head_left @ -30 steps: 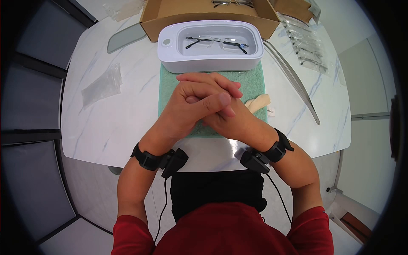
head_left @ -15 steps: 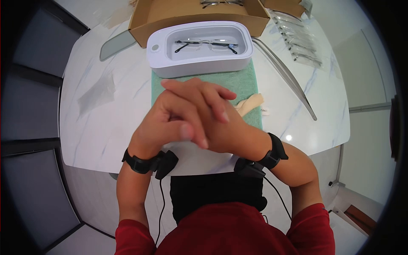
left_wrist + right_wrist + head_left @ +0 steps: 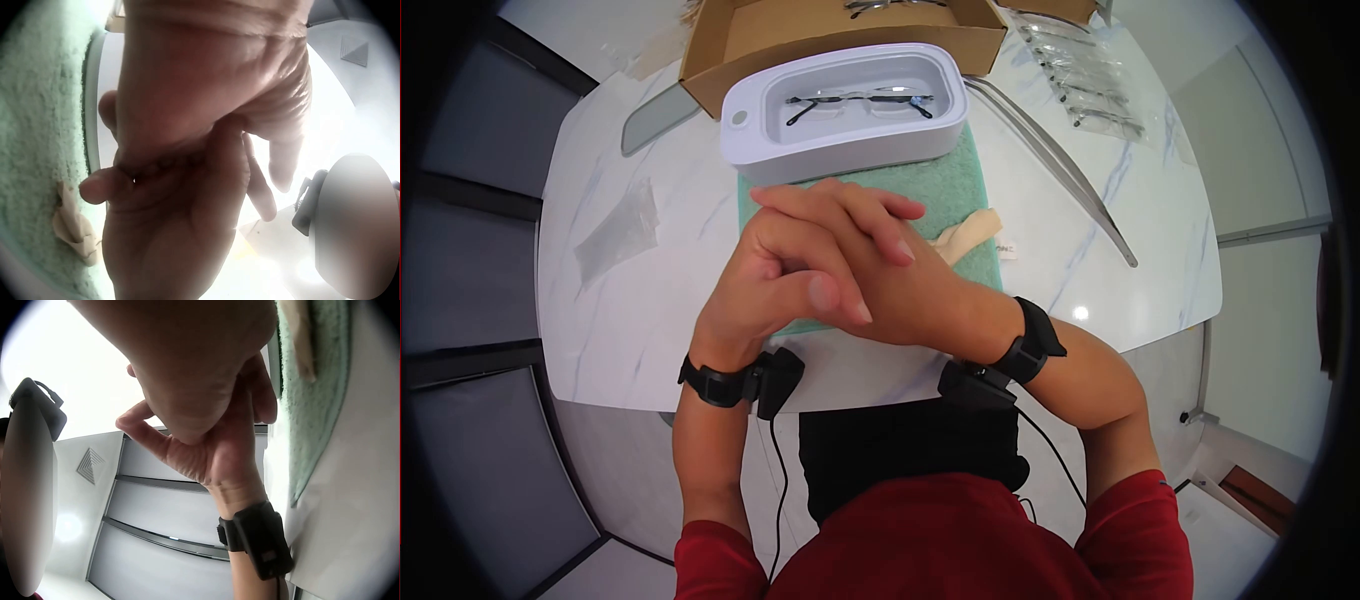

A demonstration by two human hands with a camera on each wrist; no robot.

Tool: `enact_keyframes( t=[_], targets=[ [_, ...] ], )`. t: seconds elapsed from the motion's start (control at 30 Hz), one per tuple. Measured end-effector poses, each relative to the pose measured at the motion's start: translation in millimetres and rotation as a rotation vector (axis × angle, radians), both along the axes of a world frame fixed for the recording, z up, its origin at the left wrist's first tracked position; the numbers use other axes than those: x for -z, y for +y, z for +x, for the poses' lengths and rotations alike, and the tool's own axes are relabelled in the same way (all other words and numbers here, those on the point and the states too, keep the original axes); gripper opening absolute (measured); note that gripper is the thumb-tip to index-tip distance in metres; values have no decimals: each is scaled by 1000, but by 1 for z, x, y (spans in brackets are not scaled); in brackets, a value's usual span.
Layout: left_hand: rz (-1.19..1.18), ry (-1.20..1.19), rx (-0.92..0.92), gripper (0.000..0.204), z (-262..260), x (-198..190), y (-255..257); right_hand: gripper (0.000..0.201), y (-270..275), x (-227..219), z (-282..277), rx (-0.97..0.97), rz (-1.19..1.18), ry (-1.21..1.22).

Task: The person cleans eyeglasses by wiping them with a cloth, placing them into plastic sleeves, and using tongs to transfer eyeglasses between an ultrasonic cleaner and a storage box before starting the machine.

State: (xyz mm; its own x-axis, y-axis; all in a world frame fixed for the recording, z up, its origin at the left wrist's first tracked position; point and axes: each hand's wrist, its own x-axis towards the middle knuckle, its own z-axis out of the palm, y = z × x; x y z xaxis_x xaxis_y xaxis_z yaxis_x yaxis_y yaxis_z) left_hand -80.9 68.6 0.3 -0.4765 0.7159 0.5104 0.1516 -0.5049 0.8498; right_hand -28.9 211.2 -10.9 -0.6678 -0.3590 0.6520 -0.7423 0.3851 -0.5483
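In the head view my left hand [image 3: 785,265] and right hand [image 3: 895,290] are clasped with fingers interlaced, over the near part of a green towel [image 3: 948,190]. Fingers of my left hand curl over the back of the right. In the left wrist view the right palm [image 3: 175,231] faces the camera and its fingers run in under the left hand. Just beyond them stands a white oblong cleaner [image 3: 850,158] with an uncovered basin, and a pair of glasses [image 3: 860,98] lies in it. A beige cloth-like piece [image 3: 968,235] lies on the towel beside the right hand.
Long metal tweezers [image 3: 1060,165] lie on the marble-patterned table [image 3: 670,330] to the right. Behind the cleaner is a cardboard box [image 3: 840,42] with glasses [image 3: 895,5] in it. Several bagged glasses [image 3: 1085,80] lie far right. A grey flat piece [image 3: 662,118] and a clear bag [image 3: 620,232] lie left.
The clasped hands have turned and shifted left in view, with the left fingers now spread over the right hand's back. The table things have slid left as the head view moved.
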Motion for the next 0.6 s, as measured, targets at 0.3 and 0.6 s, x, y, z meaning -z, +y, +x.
enact_keyframes(
  t=[0.3, 0.6],
  targets=[
    [-44, -104, -76, 13, 8, -10, 1, 54, -1, 5, -1, -27, -65, -28],
    [-95, -129, -105, 37, 13, -14, 2, 55, 0, 0, -1, -40, -45, -16]
  ],
)
